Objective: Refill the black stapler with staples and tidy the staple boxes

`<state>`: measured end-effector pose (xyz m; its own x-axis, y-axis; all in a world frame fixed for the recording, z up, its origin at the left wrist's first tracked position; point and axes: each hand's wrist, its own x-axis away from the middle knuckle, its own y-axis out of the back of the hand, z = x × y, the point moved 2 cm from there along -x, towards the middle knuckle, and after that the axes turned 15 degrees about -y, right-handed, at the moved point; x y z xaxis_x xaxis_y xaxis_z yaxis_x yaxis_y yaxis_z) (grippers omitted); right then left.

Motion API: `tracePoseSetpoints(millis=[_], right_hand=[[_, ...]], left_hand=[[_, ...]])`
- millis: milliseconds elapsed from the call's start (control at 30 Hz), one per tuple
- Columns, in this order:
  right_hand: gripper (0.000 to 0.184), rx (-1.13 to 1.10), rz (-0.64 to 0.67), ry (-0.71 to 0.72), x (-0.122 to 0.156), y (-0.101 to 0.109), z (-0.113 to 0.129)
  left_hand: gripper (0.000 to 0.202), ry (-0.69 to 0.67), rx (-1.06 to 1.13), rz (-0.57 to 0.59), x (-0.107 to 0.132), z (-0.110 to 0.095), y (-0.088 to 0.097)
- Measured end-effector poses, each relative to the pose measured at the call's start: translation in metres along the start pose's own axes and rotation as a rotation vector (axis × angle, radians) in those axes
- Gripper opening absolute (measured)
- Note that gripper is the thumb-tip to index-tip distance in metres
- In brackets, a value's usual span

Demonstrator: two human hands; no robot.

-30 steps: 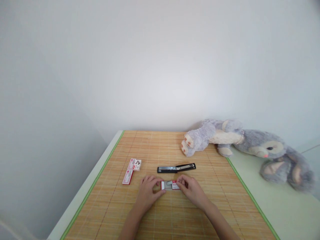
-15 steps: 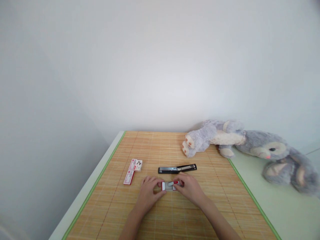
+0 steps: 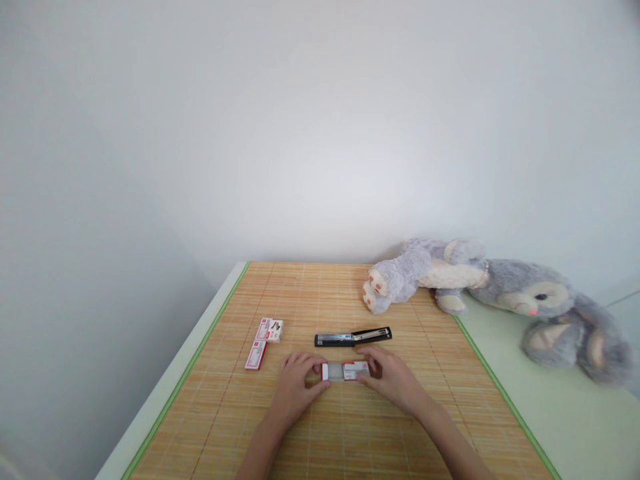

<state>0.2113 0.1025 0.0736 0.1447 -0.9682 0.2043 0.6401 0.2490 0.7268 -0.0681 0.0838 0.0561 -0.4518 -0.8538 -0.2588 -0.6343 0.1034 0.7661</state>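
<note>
A small white-and-red staple box [image 3: 353,371] lies on the bamboo mat, its sleeve pulled partway off so that a grey stretch of the inner tray [image 3: 336,371] shows in the middle. The left end of the box sits between the thumb and fingers of my left hand [image 3: 296,384]. My right hand [image 3: 393,379] pinches the printed sleeve at the right end. Just beyond both hands rests a black stapler [image 3: 334,340], folded open and flat, with its metal rail showing.
Several red-and-white staple boxes [image 3: 256,355] lie together on the left of the mat [image 3: 300,293]. A grey plush rabbit [image 3: 530,293] stretches across the back right, partly on the pale table top [image 3: 590,420]. A wall [image 3: 310,133] stands behind.
The small grey piece at my right fingertips no longer shows there. My right hand has shifted slightly right, and the sleeve's printed face is now visible. My left hand stays on the box.
</note>
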Motion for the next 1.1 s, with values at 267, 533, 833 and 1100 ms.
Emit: tracePoseSetpoints(millis=[267,533,833,1100], right_hand=[[0.028,0.032,0.088,0.055,0.001,-0.006,0.010],[0.023,0.020,0.007,0.092,0.002,-0.010,0.041],[0.011,-0.015,-0.027,0.103,-0.010,-0.023,0.044],[0.014,0.034,-0.130,0.058,-0.027,-0.005,0.048]], left_hand=[[0.043,-0.038,0.067,0.004,-0.009,-0.022,-0.017],[0.036,0.017,0.046,-0.212,-0.007,-0.011,-0.023],[0.044,0.088,-0.104,-0.250,-0.041,0.029,-0.015],[0.036,-0.010,-0.092,-0.117,-0.041,0.025,-0.013]])
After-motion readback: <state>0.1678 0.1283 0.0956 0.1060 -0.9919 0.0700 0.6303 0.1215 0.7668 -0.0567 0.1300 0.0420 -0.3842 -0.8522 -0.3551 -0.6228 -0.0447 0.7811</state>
